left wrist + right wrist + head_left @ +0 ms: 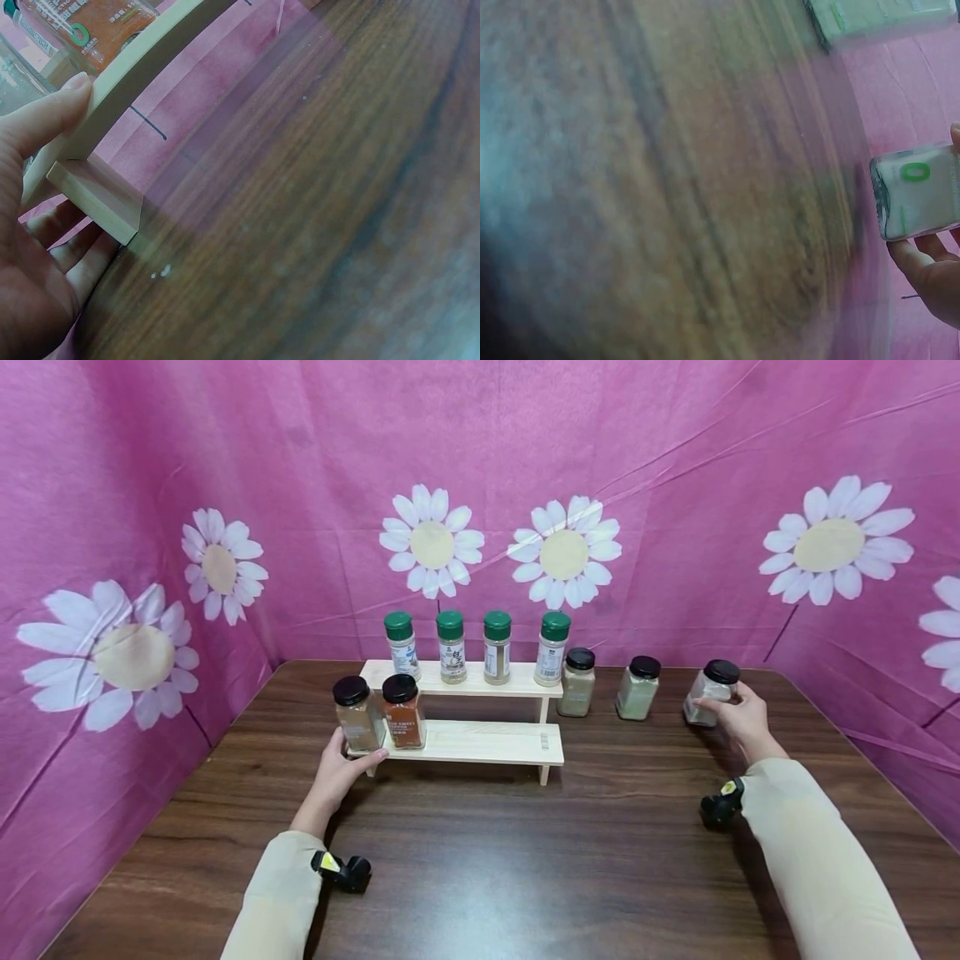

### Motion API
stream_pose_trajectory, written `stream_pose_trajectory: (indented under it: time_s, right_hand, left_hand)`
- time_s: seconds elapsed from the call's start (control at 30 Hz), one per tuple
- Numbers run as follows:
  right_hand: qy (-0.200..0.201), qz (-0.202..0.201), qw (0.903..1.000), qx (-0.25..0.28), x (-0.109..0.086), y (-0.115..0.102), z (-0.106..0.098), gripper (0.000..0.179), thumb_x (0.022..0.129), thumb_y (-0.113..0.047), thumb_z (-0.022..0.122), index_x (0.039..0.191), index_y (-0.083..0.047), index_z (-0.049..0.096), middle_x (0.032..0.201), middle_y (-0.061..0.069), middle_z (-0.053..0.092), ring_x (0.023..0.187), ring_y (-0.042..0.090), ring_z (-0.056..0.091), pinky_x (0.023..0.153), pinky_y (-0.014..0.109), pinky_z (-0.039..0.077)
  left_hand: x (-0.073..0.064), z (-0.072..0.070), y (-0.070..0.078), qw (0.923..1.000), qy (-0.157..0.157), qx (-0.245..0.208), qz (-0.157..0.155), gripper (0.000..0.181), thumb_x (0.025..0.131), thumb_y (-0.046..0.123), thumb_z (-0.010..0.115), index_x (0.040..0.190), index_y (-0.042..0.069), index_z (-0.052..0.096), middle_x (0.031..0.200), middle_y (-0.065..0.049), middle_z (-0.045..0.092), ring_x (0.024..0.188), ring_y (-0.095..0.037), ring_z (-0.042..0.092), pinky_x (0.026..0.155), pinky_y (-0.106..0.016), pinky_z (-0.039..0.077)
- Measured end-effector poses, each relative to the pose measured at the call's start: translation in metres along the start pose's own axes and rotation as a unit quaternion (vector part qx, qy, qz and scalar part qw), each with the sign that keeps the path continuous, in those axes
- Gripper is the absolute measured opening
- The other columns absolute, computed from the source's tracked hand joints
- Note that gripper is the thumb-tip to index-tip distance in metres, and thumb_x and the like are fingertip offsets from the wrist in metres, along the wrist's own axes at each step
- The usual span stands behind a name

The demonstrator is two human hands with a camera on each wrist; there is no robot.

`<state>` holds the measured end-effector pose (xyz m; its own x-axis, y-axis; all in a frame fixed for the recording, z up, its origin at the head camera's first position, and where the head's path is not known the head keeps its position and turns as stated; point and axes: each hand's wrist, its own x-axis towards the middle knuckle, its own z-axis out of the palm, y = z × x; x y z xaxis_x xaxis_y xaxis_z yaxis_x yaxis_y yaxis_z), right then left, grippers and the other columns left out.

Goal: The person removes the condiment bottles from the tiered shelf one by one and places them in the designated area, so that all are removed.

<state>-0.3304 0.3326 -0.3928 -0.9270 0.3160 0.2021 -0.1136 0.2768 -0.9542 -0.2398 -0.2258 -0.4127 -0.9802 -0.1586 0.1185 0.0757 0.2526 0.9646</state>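
Note:
My left hand (336,777) holds the left end of the lower step of a two-tier wooden spice rack (480,745). In the left wrist view the thumb (56,112) lies on the step's front edge, and the other fingers reach behind its leg (97,202). Just above that hand stands a black-lidded jar of brown spice (362,725), beside a jar of red spice (405,727). At the right, my right hand (742,724) grips a black-lidded glass jar with whitish contents (703,700); whether its base touches the table cannot be told.
Several green-capped shakers (452,653) line the rack's upper step. Right of the rack, a jar of pale brown spice (577,689) and a jar of green spice (637,695) stand on the dark wooden table (480,860). A pink daisy-print cloth (322,560) hangs behind.

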Motion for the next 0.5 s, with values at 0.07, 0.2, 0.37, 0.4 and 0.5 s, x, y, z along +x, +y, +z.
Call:
stream_pose_trajectory:
  time_s: [0.07, 0.2, 0.37, 0.4, 0.5]
  right_hand:
    - [-0.005, 0.004, 1.0000, -0.006, 0.0004, 0.0008, -0.0004, 0.029, 0.070, -0.009, 0.069, 0.081, -0.028, 0.050, 0.070, -0.024, 0.051, 0.066, -0.006, 0.046, 0.056, 0.008, 0.037]
    - [-0.014, 0.008, 0.9988, -0.046, 0.0013, 0.0012, -0.0003, 0.028, 0.072, -0.014, 0.068, 0.083, -0.029, 0.048, 0.072, -0.025, 0.047, 0.068, -0.005, 0.044, 0.060, 0.010, 0.037]
    - [-0.019, 0.012, 0.9964, -0.082, 0.0033, 0.0008, 0.0021, 0.027, 0.073, -0.019, 0.068, 0.088, -0.029, 0.047, 0.080, -0.019, 0.045, 0.074, -0.002, 0.042, 0.068, 0.016, 0.035]
    - [-0.020, 0.015, 0.9961, -0.084, 0.0035, 0.0009, 0.0023, 0.027, 0.074, -0.020, 0.068, 0.089, -0.029, 0.047, 0.082, -0.018, 0.045, 0.075, -0.002, 0.042, 0.069, 0.017, 0.035]
    - [-0.024, 0.024, 0.9960, -0.082, 0.0037, 0.0017, 0.0024, 0.027, 0.074, -0.020, 0.067, 0.090, -0.028, 0.047, 0.086, -0.014, 0.045, 0.076, 0.000, 0.042, 0.069, 0.016, 0.036]
  left_hand:
    - [-0.0002, -0.0001, -0.0001, 1.0000, 0.000, -0.001, 0.000, 0.067, 0.071, 0.011, 0.070, 0.126, 0.004, 0.031, 0.121, -0.016, 0.041, 0.108, -0.023, 0.036, 0.090, -0.036, 0.026]
    - [-0.0007, -0.0001, -0.0001, 1.0000, 0.000, -0.001, -0.001, 0.067, 0.071, 0.011, 0.070, 0.125, 0.004, 0.031, 0.121, -0.016, 0.041, 0.108, -0.023, 0.036, 0.089, -0.036, 0.026]
    - [-0.0007, 0.0000, 0.0010, 1.0000, 0.003, -0.003, 0.001, 0.066, 0.071, 0.011, 0.070, 0.125, 0.004, 0.032, 0.119, -0.016, 0.043, 0.105, -0.022, 0.038, 0.087, -0.034, 0.028]
    - [-0.0007, -0.0001, 0.0012, 1.0000, 0.003, -0.004, 0.001, 0.066, 0.071, 0.011, 0.070, 0.125, 0.004, 0.032, 0.119, -0.016, 0.043, 0.105, -0.022, 0.038, 0.087, -0.034, 0.028]
    - [-0.0004, -0.0002, 0.0012, 1.0000, 0.003, -0.002, 0.004, 0.066, 0.071, 0.011, 0.070, 0.124, 0.004, 0.033, 0.119, -0.016, 0.043, 0.105, -0.022, 0.038, 0.087, -0.034, 0.028]
